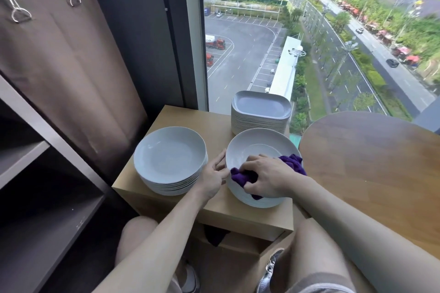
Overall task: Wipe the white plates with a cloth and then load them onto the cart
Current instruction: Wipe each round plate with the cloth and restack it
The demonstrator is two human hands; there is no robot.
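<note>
Ahead, head view | three stacks of glossy white plates on one small table (pixel 181 119): left round stack (pixel 170 159), right round stack (pixel 257 201), squarish stack (pixel 260 104) behind | one purple cloth (pixel 242 177) | left hand (pixel 213 176) holds rim of top plate (pixel 257 147) on right round stack | right hand (pixel 269 178) clutches cloth inside that plate.

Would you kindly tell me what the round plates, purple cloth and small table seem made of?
The round plates look like glazed ceramic or melamine, glossy white with soft reflections. The purple cloth is soft napped fabric, likely microfibre, crumpled in folds. The small table is matt pale board with faint grain, veneer or laminate.
</note>
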